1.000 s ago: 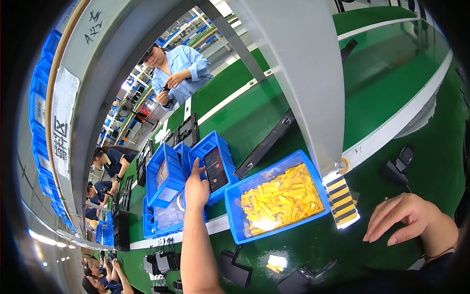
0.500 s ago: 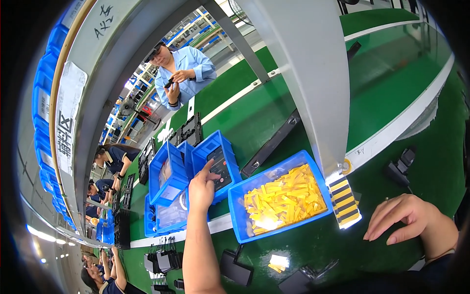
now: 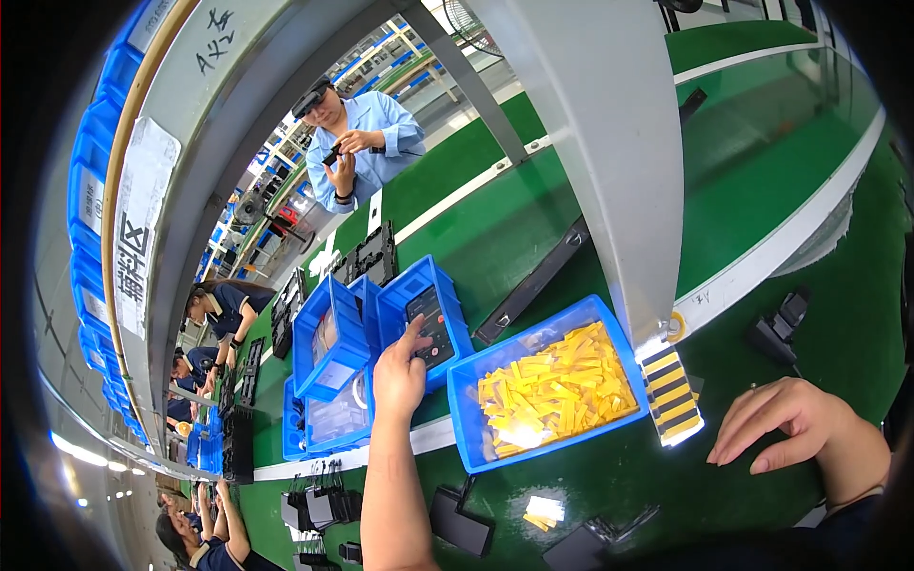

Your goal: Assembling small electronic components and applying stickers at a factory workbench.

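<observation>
My left hand (image 3: 399,379) reaches into a blue bin (image 3: 455,314). Its index finger stretches over dark flat pieces (image 3: 437,335) marked with small reddish spots, and nothing shows in its grasp. Whether the fingertips touch the pieces is hard to tell. Beside that bin, a larger blue bin (image 3: 458,419) holds many yellow strips (image 3: 557,381). At the right, my right hand (image 3: 776,423) hangs over the green bench, fingers loosely stretched and thumb apart, holding nothing. The nearest thing to it is a small black device (image 3: 781,324) lying farther back on the bench.
A grey post (image 3: 619,171) with a yellow-black striped label stands behind the strips. Stacked blue bins (image 3: 328,352) sit left of my left hand. Black boxes with cables (image 3: 462,519) and a small yellow stack (image 3: 544,511) lie in front. Across the bench, a person (image 3: 357,143) handles a black part.
The view has shifted slightly. My left hand stays over the same bin, its fingers a little differently placed on the dark pieces. My right hand has hardly moved.
</observation>
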Available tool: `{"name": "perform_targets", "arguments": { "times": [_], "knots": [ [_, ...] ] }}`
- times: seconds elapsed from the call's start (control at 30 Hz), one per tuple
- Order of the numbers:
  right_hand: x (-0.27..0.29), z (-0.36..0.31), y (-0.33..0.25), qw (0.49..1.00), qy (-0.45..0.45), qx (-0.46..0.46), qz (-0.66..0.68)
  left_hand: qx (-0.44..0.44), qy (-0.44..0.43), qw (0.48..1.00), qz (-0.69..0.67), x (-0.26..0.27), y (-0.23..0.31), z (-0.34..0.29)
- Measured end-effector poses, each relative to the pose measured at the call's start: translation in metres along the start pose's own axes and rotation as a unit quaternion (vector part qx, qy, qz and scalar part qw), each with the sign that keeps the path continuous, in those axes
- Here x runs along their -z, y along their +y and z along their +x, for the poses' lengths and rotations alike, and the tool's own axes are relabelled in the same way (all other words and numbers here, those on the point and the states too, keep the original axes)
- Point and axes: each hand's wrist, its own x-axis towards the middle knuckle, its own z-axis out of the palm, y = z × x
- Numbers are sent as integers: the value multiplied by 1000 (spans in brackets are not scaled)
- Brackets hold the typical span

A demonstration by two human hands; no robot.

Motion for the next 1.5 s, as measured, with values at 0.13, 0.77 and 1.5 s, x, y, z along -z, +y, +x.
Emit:
{"name": "perform_targets", "arguments": {
  "times": [0.13, 0.77, 1.5],
  "knots": [
    [0, 0, -1, 1000, -1, 0, -4, -2, 22, 1000, -15, -2, -5, -1],
    [-8, 0, -3, 997, 1, -5, -76, -9, 93, 996, -10, -8, -3, -22],
    [-9, 0, -1, 995, -4, 2, -98, -21, 56, 996, 66, -1, 1, -34]
  ]
}}
